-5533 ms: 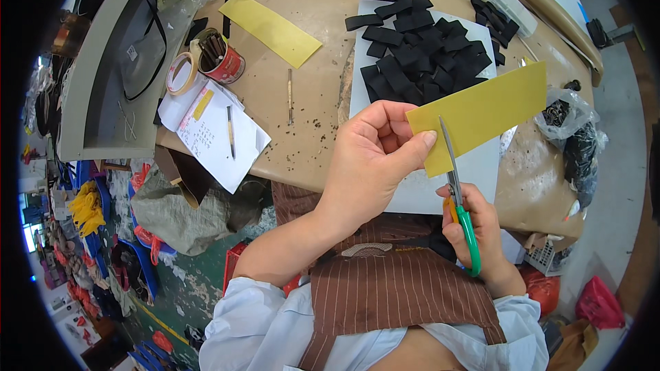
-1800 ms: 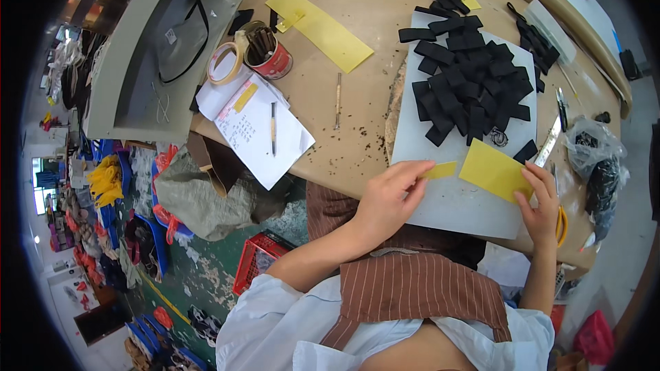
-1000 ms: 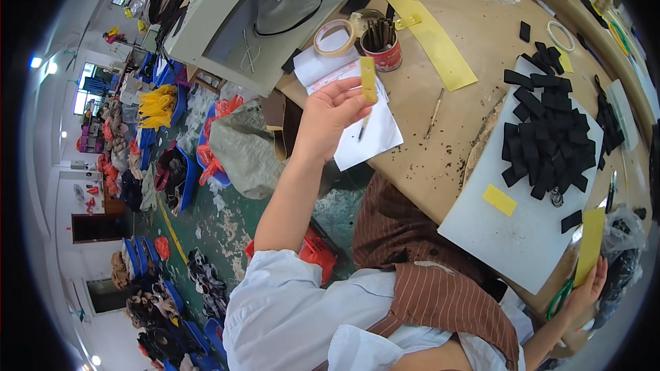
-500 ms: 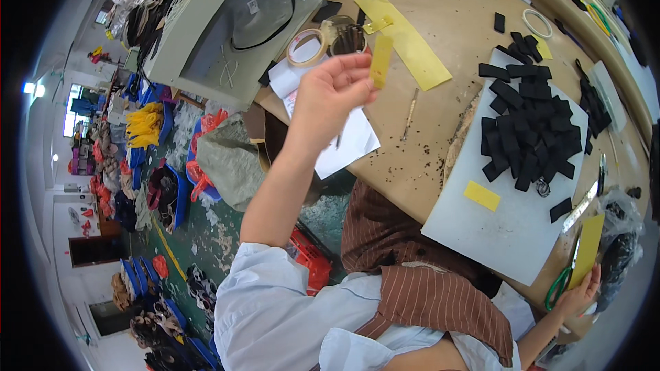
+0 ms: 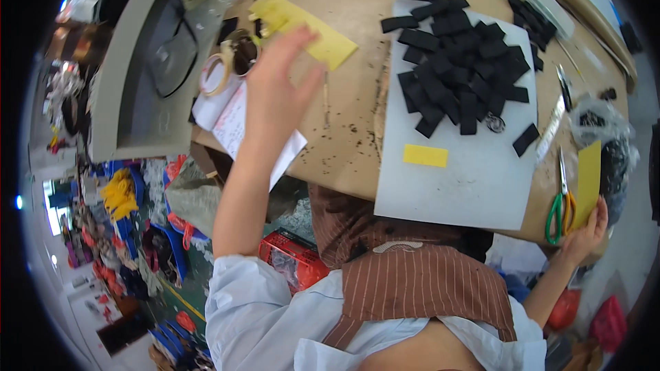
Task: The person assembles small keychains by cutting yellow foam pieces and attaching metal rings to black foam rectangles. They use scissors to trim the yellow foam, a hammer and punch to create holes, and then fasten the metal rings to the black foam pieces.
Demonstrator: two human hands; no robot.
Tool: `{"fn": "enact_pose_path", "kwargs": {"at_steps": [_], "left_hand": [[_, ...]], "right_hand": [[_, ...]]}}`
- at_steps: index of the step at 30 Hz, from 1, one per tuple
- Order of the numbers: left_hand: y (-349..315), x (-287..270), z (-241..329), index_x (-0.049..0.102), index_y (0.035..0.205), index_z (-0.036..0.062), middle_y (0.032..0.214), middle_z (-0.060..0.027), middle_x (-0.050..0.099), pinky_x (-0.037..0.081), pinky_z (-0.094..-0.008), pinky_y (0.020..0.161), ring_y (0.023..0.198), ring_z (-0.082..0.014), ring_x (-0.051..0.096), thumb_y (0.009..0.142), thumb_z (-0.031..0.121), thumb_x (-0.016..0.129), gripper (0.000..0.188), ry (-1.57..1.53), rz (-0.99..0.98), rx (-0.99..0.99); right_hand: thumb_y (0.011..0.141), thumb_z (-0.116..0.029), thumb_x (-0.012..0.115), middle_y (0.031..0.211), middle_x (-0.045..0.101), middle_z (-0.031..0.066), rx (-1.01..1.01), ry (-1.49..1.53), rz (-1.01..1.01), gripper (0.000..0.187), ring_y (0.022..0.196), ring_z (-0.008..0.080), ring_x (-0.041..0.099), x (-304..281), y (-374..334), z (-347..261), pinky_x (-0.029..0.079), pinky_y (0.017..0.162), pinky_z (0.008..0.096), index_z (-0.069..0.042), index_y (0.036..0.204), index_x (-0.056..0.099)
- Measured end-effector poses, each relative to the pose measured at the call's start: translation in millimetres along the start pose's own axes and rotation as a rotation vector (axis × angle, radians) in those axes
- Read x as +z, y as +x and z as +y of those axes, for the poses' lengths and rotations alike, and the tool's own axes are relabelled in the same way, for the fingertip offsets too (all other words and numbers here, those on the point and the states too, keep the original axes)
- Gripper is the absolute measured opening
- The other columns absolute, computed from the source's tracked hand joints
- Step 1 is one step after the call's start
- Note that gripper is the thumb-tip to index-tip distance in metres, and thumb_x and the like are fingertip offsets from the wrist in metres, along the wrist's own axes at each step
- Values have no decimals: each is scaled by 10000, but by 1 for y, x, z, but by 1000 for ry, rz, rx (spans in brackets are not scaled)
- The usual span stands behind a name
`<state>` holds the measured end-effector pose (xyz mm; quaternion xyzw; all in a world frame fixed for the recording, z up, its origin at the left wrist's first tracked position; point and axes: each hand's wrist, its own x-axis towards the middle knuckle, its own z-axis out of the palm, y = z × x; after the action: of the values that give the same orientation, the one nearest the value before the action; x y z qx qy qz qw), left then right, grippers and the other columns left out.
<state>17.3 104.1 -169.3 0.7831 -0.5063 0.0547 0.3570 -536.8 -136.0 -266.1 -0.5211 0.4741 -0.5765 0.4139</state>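
My left hand [image 5: 278,89] is raised over the left part of the table, thumb and fingers apart, slightly smeared by motion; no piece shows in it. Beyond its fingertips lies a long yellow strip [image 5: 335,47], with smaller yellow pieces [image 5: 275,15] at its far left end. At the right edge of the table, my right hand [image 5: 586,235] grips the near end of a yellow sheet [image 5: 589,175]. Scissors [image 5: 564,203] with green and orange handles lie just left of that sheet. A small yellow rectangle [image 5: 425,156] rests on the white board [image 5: 457,196].
Black fabric pieces [image 5: 467,62] are heaped on the board, with one apart [image 5: 526,139]. A metal ruler [image 5: 550,130] lies right of it. Tape rolls [image 5: 215,75], a paper [image 5: 237,124] and a grey bin [image 5: 130,82] stand at left; a clear plastic bag [image 5: 605,124] is at right.
The small yellow piece has left my left hand, whose fingers have spread. My view has shifted, moving the table leftward in the picture. My right hand still holds the yellow sheet.
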Motion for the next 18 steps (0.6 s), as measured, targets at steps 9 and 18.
{"fn": "enact_pose_path", "kwargs": {"at_steps": [9,18], "left_hand": [[-86,50,67,619,1184,55,1286,-126,590,480,-365,965,1179,-300,575,759,25,736,442,-283,-331,-4],[-92,63,70,581,1236,61,1219,-105,629,422,-422,1028,1232,-325,529,756,52,746,507,-227,-295,-3]], "right_hand": [[946,-63,531,1374,491,135,-321,-582,-292,348,1302,241,427,93,-32,-31,305,1098,362,-6,1289,521],[926,-67,551,1369,509,121,-313,-689,-336,330,1338,263,388,102,-31,-35,257,1119,378,-6,1250,554]]}}
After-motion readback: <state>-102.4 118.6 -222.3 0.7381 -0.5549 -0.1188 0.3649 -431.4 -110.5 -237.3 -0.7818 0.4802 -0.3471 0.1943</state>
